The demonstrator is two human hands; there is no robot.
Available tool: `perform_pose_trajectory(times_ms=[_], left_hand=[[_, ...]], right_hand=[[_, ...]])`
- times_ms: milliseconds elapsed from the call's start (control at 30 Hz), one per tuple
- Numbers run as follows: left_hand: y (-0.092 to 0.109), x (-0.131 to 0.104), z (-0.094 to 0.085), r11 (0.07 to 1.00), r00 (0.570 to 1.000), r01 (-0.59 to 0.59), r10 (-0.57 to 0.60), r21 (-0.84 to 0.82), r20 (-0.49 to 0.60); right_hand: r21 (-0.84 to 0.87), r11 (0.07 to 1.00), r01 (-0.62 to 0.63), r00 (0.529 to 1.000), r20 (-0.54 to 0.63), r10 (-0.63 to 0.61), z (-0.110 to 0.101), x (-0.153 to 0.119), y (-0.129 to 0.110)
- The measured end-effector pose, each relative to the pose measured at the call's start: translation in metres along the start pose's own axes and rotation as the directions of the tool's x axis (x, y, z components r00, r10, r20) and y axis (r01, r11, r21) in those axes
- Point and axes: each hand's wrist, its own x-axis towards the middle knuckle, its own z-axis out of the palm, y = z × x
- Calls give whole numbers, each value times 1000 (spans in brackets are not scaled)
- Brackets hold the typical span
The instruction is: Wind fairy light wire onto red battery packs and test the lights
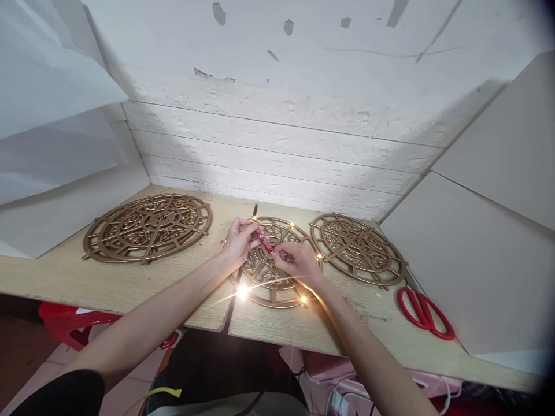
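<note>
Between my hands is a slim red battery (265, 244), tilted with its lower end to the right. My left hand (241, 241) pinches its upper end. At the lower end, my right hand (297, 260) has its fingertips pressed together; what they hold is too small to make out. Under both hands lies a round bronze-coloured openwork clock face (274, 299), partly hidden by them. Small bulbs around its rim are lit, and one bulb (243, 292) at the lower left glares brightest.
More round openwork frames (147, 228) are stacked on the table's left. Another openwork frame (358, 248) lies to the right. Red-handled scissors (425, 312) rest near the right panel (485, 260). A white brick-pattern wall (269, 138) closes off the back. A gap splits the tabletop.
</note>
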Motion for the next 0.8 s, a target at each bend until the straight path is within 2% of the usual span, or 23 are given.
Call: perform_pose_trajectory(times_ms=[433, 800], left_hand=[[1, -3, 1, 999, 998, 14, -16, 41, 57], [2, -3, 2, 999, 996, -9, 5, 48, 88]], right_hand=[[-100, 990, 101, 993, 68, -94, -4, 0, -2], [-103, 983, 154, 987, 51, -150, -4, 0, 1]])
